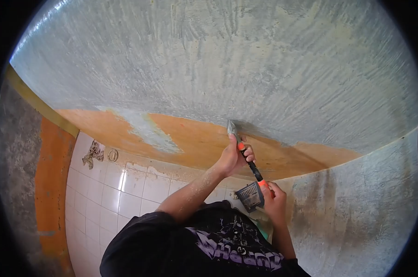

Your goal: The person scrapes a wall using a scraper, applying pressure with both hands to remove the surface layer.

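Observation:
A long-handled scraper [254, 170] with a black shaft and orange bands is held in both hands. Its metal blade [231, 125] rests at the line where orange paint [199, 134] meets the scraped grey wall surface [209, 69]. My left hand [234, 157] is closed round the shaft just behind the blade. Farther back, my right hand [274, 198] grips the orange end of the handle. Dust covers my left forearm. Close beside my right hand is a dark slotted plastic item [249, 196], partly hidden by that hand.
White floor tiles [134, 181] lie below the wall, with pale debris along its foot. A crumpled cloth [93, 154] and a ring-shaped object [112, 155] lie on the floor at left. A grey stained wall [347, 207] closes off the right, and an orange-and-grey wall [51, 184] stands left.

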`<state>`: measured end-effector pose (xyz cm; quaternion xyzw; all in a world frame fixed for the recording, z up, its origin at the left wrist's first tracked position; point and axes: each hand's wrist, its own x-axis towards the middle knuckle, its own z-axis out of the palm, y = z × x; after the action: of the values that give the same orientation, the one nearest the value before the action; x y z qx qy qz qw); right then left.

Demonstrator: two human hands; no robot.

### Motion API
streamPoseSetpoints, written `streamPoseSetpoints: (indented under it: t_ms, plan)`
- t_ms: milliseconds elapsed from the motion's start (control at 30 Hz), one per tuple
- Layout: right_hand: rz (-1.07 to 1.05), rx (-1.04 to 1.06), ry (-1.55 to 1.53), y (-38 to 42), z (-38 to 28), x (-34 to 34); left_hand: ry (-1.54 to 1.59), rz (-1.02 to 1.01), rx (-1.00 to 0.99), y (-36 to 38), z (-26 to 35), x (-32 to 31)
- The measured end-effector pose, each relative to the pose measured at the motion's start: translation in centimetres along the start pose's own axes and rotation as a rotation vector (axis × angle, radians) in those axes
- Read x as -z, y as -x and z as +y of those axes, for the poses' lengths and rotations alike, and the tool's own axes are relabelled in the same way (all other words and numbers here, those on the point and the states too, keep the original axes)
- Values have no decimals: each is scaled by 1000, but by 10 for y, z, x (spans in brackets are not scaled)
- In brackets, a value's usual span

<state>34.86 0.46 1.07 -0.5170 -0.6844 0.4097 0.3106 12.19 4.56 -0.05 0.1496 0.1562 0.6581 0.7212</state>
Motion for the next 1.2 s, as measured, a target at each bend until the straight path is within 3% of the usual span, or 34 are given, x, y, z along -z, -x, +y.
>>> streamPoseSetpoints:
  t_ms: [167, 267, 433, 567, 667, 833, 967, 1100, 1200]
  plan:
    - [16, -179, -73, 13, -20, 16, 61, 53, 68, -8, -14, -8]
    - [6, 2, -43, 4, -13, -2, 134, 110, 32, -5, -6, 5]
    - [44, -108, -49, 20, -10, -11, -30, 47, -17, 2, -1, 8]
    - [30, -178, -77, 12, -15, 0, 33, 34, 34, -6, -8, 3]
    - [22, -79, 35, 7, -17, -22, -9, 76, -31, 11, 16, 7]
    - [50, -146, -162, 14, -17, -15, 16, 79, 42, -1, 4, 9]
    - [26, -33, -15, 5, -15, -32, -6, 158, -40, 8, 19, 16]
    - [-3, -94, -52, 7, -21, -52, -9, 60, -59, 21, 42, 24]
    - [20, -106, -148, 10, -24, -36, 47, 113, -12, 15, 29, 15]
